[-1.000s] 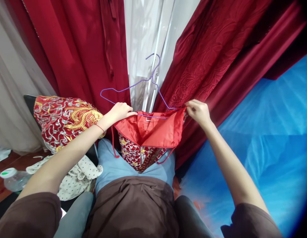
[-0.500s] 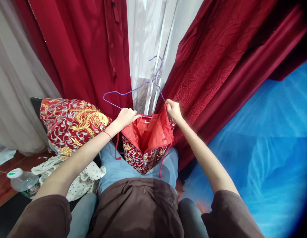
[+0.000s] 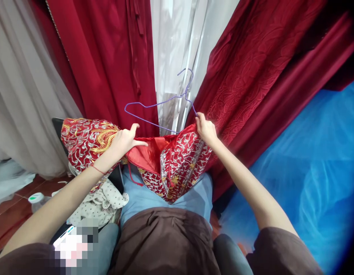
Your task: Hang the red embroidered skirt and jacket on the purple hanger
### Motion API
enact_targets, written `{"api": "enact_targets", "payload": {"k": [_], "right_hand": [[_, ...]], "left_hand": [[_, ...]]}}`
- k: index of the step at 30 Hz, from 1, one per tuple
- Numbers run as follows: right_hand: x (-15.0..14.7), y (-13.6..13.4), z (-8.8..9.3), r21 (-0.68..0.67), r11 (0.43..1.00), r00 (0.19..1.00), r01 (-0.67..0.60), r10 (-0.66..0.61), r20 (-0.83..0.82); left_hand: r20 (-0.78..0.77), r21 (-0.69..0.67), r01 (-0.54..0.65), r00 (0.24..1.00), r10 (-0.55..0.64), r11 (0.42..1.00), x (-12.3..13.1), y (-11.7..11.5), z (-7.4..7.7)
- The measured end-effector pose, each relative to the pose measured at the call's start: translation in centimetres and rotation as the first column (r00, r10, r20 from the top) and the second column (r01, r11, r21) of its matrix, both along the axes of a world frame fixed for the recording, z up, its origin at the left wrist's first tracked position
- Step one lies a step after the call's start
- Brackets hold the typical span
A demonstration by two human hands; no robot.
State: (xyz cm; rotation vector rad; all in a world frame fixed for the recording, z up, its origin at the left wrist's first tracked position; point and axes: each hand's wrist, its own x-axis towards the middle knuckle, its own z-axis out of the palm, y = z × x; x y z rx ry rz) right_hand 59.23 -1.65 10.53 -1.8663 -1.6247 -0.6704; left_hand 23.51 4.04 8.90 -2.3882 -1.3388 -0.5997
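A red skirt (image 3: 177, 164) embroidered in silver and gold hangs over my lap, its plain red lining showing near the waistband. My left hand (image 3: 124, 139) pinches the left side of the waistband, with some fingers stretched out. My right hand (image 3: 205, 127) is closed on the right side of the waistband, right where the lower wire of a purple hanger (image 3: 160, 107) passes. The hanger stands up in front of the curtains, above the skirt.
Dark red curtains (image 3: 108, 57) and a white sheer curtain (image 3: 177, 46) hang ahead. A second embroidered red garment (image 3: 85, 139) lies on a dark chair at left, over a dotted white cloth (image 3: 105, 198). A plastic bottle (image 3: 36, 200) lies at lower left; blue sheeting (image 3: 308, 172) covers the right.
My right hand has folded the skirt's right side over, so the embroidered outside now faces up. My left hand has slid left and loosened its fingers. The camera shifted slightly.
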Motion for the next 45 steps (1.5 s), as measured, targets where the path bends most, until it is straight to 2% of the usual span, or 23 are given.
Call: {"api": "enact_targets", "payload": {"k": [4,7,10,13,15,17,21,23,25,27,30,32,35,37,39,42,45], "right_hand": [[-0.4,-0.1,0.2,-0.037,0.994,0.991,0.104,-0.1,0.085],[0.0,-0.6,0.4,0.001,0.992,0.984,0.128,-0.127,0.128],[0.4,-1.0,0.7,0.028,0.99,0.978,0.141,-0.144,0.153],[0.0,-1.1,0.7,0.032,0.991,0.976,0.128,-0.132,0.174],[-0.7,-1.0,0.5,0.02,0.993,0.975,0.119,-0.121,0.188],[-1.2,-0.7,0.2,0.003,0.99,0.971,0.141,-0.139,0.192],[-1.2,-0.3,-0.3,0.003,0.978,0.958,0.211,-0.207,0.197],[-1.0,-0.3,-0.5,0.016,0.976,0.954,0.215,-0.214,0.209],[-1.0,-0.3,-0.6,0.027,0.978,0.952,0.209,-0.21,0.222],[-1.3,-0.3,-0.6,0.037,0.979,0.948,0.202,-0.205,0.242],[-1.8,-0.5,-0.7,0.045,0.98,0.939,0.194,-0.199,0.282],[-1.8,-0.6,-0.7,0.051,0.98,0.931,0.193,-0.199,0.305],[-1.4,-0.9,-0.6,0.064,0.977,0.92,0.202,-0.211,0.329],[-0.9,-1.0,-0.5,0.07,0.975,0.912,0.211,-0.222,0.346],[-0.3,-1.2,-0.4,0.074,0.973,0.902,0.22,-0.232,0.365],[0.5,-1.4,-0.1,0.066,0.97,0.894,0.235,-0.242,0.378],[1.1,-1.3,0.1,0.041,0.968,0.897,0.248,-0.246,0.366]], "left_hand": [[-0.102,-0.131,0.104,0.988,-0.117,0.986,-1.2,1.4,1.2],[0.001,-0.229,0.145,0.989,-0.149,0.963,-0.8,4.1,2.7],[0.173,-0.267,0.119,0.982,-0.074,0.956,0.1,7.5,3.9],[0.317,-0.238,-0.002,0.945,0.079,0.971,1.0,10.5,4.6],[0.367,-0.238,-0.072,0.917,0.158,0.969,1.6,11.8,4.7],[0.385,-0.213,-0.091,0.907,0.169,0.973,2.0,12.6,4.8],[0.281,-0.064,-0.015,0.959,0.033,0.998,1.3,13.8,5.4],[0.193,-0.069,0.088,0.978,-0.073,0.994,-0.1,14.4,6.2],[0.17,-0.131,0.188,0.972,-0.165,0.973,-1.9,14.9,7.5],[0.198,-0.177,0.243,0.958,-0.207,0.954,-3.5,15.0,9.3],[0.208,-0.17,0.226,0.96,-0.189,0.959,-4.2,14.2,12.3],[0.167,-0.145,0.16,0.977,-0.135,0.976,-3.1,13.3,14.2],[0.119,-0.081,0.032,0.993,-0.022,0.996,0.4,12.1,16.1],[0.137,-0.053,-0.041,0.989,0.048,0.998,3.0,11.4,16.8],[0.193,-0.083,-0.062,0.978,0.077,0.995,5.3,10.7,17.2],[0.293,-0.172,0.024,0.956,0.028,0.985,7.5,9.1,17.1],[0.398,-0.181,0.113,0.917,-0.032,0.977,8.3,7.7,15.8]]}}
